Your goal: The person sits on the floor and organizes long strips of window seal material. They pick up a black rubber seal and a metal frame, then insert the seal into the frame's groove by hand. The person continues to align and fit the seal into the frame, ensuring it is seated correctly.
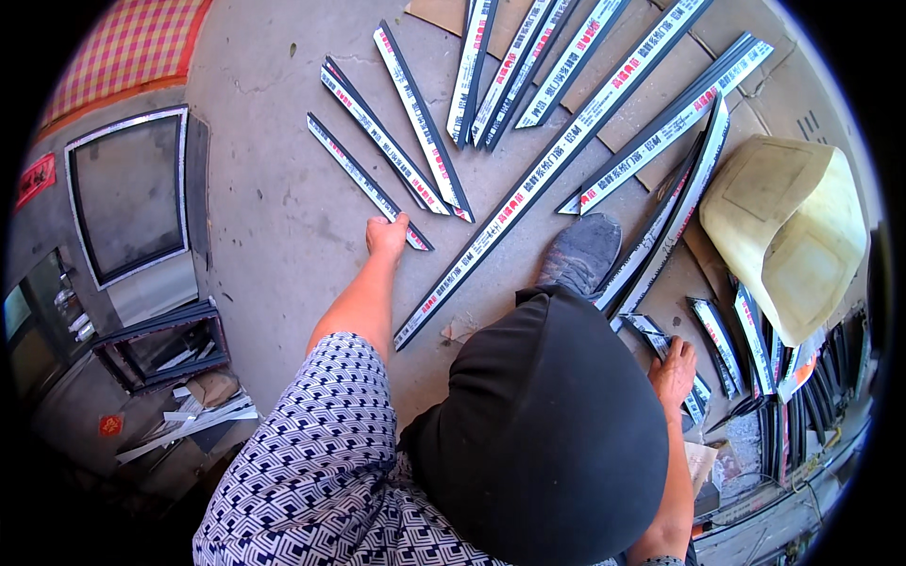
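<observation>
My left hand is closed at the near end of a short, mitre-cut window-frame profile, dark with a white printed protective film. This piece lies on the concrete floor. Beside it lie a profile pair and another single profile. On the right, my right hand grips a short profile, its fingers curled over the edge and part of the piece covered by the hand. A long profile runs diagonally between my hands. My black-trousered knee fills the lower middle.
More profiles fan out at the far side, some over flattened cardboard. A yellowish plastic container stands at right, near stacked short profiles. My shoe is beside the long profile. Framed panels lean at left.
</observation>
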A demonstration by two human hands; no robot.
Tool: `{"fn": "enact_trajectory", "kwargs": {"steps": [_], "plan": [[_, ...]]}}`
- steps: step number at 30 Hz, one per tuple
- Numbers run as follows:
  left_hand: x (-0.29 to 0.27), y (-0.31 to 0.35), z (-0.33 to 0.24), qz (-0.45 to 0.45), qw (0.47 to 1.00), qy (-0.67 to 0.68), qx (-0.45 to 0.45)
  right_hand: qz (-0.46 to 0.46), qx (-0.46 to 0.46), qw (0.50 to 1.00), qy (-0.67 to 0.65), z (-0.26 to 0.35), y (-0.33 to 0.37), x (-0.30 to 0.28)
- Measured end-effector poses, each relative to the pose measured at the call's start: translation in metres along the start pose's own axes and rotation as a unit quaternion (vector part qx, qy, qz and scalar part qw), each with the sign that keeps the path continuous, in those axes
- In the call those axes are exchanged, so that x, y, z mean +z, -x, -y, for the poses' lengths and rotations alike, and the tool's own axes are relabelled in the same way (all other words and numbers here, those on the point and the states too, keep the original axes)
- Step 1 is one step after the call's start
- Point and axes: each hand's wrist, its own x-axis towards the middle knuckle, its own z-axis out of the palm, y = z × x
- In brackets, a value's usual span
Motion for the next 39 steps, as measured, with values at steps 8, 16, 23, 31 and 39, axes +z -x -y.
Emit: {"fn": "enact_trajectory", "kwargs": {"steps": [8, 16, 23, 31, 39], "plan": [[-0.016, 0.038, -0.070, -0.110, 0.988, -0.019, 0.111, -0.017, -0.007, 1.000, -0.008, 0.006, 0.002, 0.000], [-0.006, 0.033, -0.106, -0.028, 0.995, -0.010, 0.100, -0.102, -0.043, 0.993, -0.036, 0.010, 0.018, -0.005], [-0.009, 0.022, -0.102, 0.002, 0.995, -0.006, 0.103, -0.142, 0.096, 0.983, -0.068, -0.037, 0.070, 0.027], [-0.013, 0.033, -0.112, -0.007, 0.997, -0.024, 0.068, 0.037, 0.285, 0.958, 0.010, -0.102, 0.125, 0.091], [-0.020, 0.047, -0.126, -0.007, 0.999, -0.031, 0.043, 0.079, 0.441, 0.893, -0.040, -0.094, 0.120, 0.088]]}}
